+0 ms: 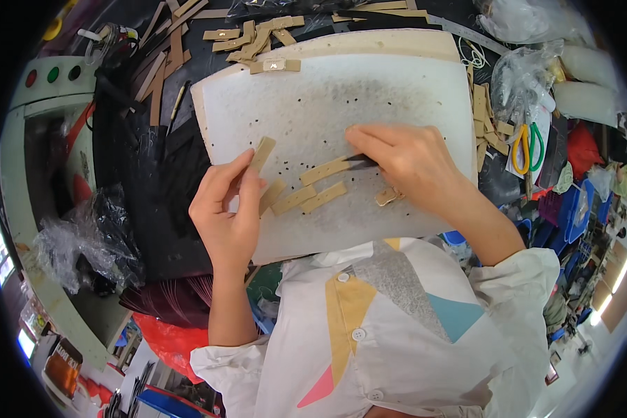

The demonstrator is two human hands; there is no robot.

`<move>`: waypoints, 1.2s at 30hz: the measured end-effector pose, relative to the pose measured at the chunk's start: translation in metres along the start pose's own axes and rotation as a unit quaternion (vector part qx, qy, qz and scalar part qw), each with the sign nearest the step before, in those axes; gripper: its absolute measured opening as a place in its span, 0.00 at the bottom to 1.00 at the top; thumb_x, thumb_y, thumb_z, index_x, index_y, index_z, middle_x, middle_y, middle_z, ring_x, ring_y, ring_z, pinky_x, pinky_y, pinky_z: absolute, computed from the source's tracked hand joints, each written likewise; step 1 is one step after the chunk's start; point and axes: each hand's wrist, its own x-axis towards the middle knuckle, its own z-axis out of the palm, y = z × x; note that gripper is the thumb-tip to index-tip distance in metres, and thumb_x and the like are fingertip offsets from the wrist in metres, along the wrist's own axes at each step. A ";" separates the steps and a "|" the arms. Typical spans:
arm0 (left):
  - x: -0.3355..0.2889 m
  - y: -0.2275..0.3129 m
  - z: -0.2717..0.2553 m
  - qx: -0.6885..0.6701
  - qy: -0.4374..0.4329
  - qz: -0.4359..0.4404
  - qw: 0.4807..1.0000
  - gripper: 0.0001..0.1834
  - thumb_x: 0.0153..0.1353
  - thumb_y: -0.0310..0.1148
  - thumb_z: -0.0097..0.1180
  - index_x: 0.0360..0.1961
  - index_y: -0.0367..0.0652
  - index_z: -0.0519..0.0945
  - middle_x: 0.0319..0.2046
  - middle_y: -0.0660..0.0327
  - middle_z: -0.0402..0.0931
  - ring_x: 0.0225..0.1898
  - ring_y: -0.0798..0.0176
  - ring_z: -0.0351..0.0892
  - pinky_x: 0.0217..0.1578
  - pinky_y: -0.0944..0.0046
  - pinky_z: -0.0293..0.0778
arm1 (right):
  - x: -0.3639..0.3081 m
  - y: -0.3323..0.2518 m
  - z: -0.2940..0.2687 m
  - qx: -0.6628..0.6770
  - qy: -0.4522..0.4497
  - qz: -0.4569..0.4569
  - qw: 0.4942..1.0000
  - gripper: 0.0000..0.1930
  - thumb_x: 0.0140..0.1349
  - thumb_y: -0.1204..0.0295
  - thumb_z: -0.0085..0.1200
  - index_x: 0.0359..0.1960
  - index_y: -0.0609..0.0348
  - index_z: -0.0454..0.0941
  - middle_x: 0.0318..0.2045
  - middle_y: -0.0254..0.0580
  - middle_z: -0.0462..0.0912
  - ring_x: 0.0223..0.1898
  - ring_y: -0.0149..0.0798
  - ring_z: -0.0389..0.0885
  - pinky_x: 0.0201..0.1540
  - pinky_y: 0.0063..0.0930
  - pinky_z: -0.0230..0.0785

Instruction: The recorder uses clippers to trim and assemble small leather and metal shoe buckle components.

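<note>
My left hand (226, 202) pinches a short tan strap piece (263, 152) between thumb and fingers, tilted above the white board (258, 97). My right hand (407, 157) is closed, thumb and forefinger together. Below its fingers a dark, narrow tool (361, 161) sticks out, its tip at the end of a tan strap with holes (324, 171); most of the tool is hidden. Close by lie more tan straps (294, 200), and one more lies partly behind my left fingers. Next to my right wrist is a small tan piece with a shiny part (389, 196).
Tiny dark bits (325, 142) are scattered over the board. Tan strips (254, 42) are heaped beyond its far edge, others (482, 111) at its right. Scissors with yellow and green handles (528, 148) lie at the right. A pale machine with buttons (52, 90) and clear plastic (83, 237) stand left.
</note>
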 end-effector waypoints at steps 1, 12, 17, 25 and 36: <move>-0.002 0.003 0.000 -0.054 -0.010 -0.050 0.997 0.12 0.55 0.18 0.53 0.41 0.30 0.78 0.30 0.55 0.78 0.28 0.65 0.78 0.32 0.70 0.75 | 0.005 -0.001 -0.003 -0.001 -0.021 0.006 1.000 0.22 0.34 0.87 0.56 0.38 0.58 0.78 0.36 0.42 0.80 0.32 0.42 0.80 0.31 0.29 0.74; -0.015 0.048 0.010 -0.278 -0.072 -0.184 0.940 0.14 0.54 0.15 0.53 0.44 0.25 0.75 0.38 0.49 0.78 0.38 0.63 0.79 0.42 0.69 0.75 | 0.013 -0.044 -0.032 0.420 0.032 0.071 0.904 0.05 0.50 0.80 0.59 0.30 0.60 0.80 0.26 0.38 0.80 0.24 0.33 0.76 0.24 0.23 0.66; -0.021 0.052 0.010 -0.264 -0.087 -0.118 0.953 0.15 0.53 0.13 0.53 0.44 0.27 0.76 0.39 0.50 0.78 0.39 0.66 0.78 0.42 0.70 0.75 | 0.013 -0.037 -0.026 0.385 0.066 -0.002 0.921 0.07 0.51 0.78 0.60 0.32 0.62 0.80 0.27 0.40 0.80 0.24 0.30 0.76 0.25 0.19 0.65; -0.023 0.051 0.009 -0.147 -0.120 -0.002 0.982 0.15 0.49 0.12 0.55 0.41 0.27 0.77 0.36 0.50 0.78 0.38 0.65 0.79 0.38 0.71 0.75 | 0.010 -0.042 -0.025 0.397 0.079 0.080 0.911 0.07 0.51 0.82 0.57 0.32 0.61 0.79 0.28 0.39 0.79 0.27 0.30 0.77 0.27 0.20 0.69; -0.027 0.038 0.019 -0.171 -0.088 0.044 0.980 0.13 0.49 0.17 0.61 0.39 0.31 0.79 0.34 0.51 0.79 0.34 0.66 0.79 0.35 0.71 0.76 | 0.002 -0.036 -0.023 0.596 -0.028 0.205 0.775 0.09 0.52 0.76 0.61 0.35 0.64 0.79 0.28 0.36 0.78 0.21 0.20 0.70 0.21 0.13 0.58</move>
